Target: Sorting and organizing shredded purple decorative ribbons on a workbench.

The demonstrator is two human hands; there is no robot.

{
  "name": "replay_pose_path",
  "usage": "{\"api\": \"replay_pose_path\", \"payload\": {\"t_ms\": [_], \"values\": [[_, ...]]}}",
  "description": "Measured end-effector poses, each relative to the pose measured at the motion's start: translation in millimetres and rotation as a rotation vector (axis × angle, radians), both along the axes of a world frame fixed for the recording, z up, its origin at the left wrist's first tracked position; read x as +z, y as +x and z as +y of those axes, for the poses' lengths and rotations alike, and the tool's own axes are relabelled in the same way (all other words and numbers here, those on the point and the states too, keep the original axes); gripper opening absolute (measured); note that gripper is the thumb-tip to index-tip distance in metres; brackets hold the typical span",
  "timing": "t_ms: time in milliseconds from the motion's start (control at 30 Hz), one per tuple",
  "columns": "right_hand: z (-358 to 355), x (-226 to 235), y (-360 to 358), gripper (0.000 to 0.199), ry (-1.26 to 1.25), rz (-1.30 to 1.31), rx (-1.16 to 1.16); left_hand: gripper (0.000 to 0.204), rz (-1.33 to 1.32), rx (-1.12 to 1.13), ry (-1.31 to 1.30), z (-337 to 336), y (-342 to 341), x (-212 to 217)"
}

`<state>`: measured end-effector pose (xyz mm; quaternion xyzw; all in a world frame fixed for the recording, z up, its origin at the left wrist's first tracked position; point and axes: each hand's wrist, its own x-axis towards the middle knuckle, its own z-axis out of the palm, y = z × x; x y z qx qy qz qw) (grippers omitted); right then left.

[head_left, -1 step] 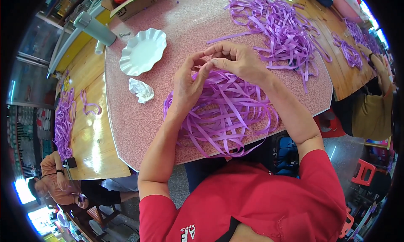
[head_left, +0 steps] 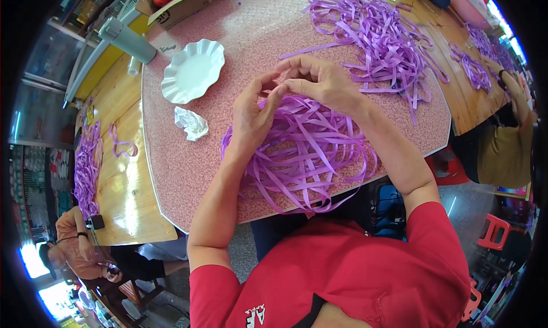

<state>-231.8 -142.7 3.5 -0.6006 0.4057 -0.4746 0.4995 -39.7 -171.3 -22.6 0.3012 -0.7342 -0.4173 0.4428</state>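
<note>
My left hand [head_left: 252,112] and my right hand [head_left: 326,87] meet fingertip to fingertip above the pink speckled table [head_left: 177,174]. Thumbs and fingers of both are pinched together. Whatever sits between them is too small or too hidden to make out. Right below, a loose heap of purple ribbon [head_left: 311,151] spreads to the table's near edge, with some loops hanging past it. My left wrist and forearm cover part of its left side.
Beyond my right hand lies a bigger purple ribbon pile [head_left: 377,42]. On the left are a white scalloped dish [head_left: 194,71], a crumpled tissue [head_left: 191,123], a grey-green bottle [head_left: 128,39] and a cardboard box [head_left: 181,9]. Co-workers sit at wooden tables [head_left: 123,196] on both sides.
</note>
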Motion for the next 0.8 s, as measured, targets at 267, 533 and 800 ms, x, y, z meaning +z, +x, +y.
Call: {"api": "replay_pose_path", "payload": {"t_ms": [267, 533, 800], "values": [[-2, -1, -1, 0.031, -0.039, 0.103, 0.033, 0.022, -0.354, -0.066, -0.166, 2, 10, 17], [4, 5, 0, 0.021, -0.081, 0.139, 0.051, 0.018, -0.419, -0.159, -0.181, 2, 23, 30], [-4, 6, -10, 0.021, -0.118, 0.06, 0.071, 0.026, -0.272, -0.2, 0.064, -1, 24, 31]]}}
